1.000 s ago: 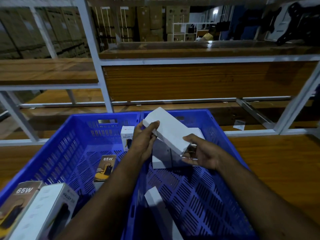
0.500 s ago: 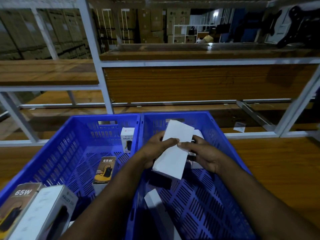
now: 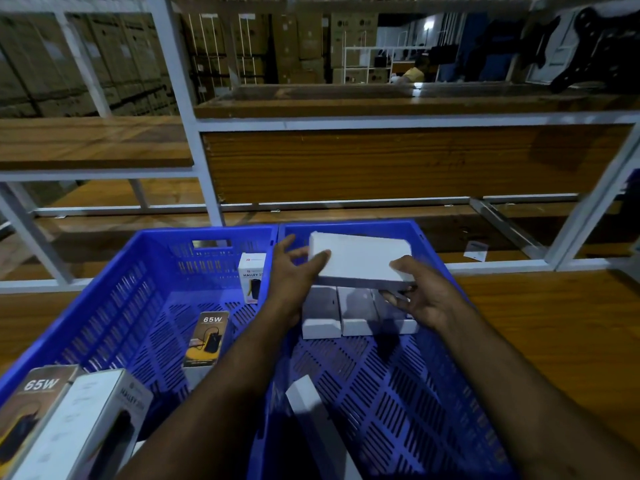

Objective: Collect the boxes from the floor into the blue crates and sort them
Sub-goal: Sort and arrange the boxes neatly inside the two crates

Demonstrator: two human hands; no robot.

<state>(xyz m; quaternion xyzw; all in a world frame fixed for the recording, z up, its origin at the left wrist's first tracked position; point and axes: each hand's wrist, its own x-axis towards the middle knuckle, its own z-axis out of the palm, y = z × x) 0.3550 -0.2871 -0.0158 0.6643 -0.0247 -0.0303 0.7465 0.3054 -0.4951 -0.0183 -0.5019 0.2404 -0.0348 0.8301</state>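
Wooden warehouse shelving behind; the right-hand blue slotted plastic crate (image 3: pixel 433 393) below me. My left hand (image 3: pixel 294 271) and right hand (image 3: pixel 422 296) grip the plain white cardboard box (image 3: pixel 360 258) above 3 upright white boxes (image 3: pixel 353 311). I'd lower it level, squarely aligned.
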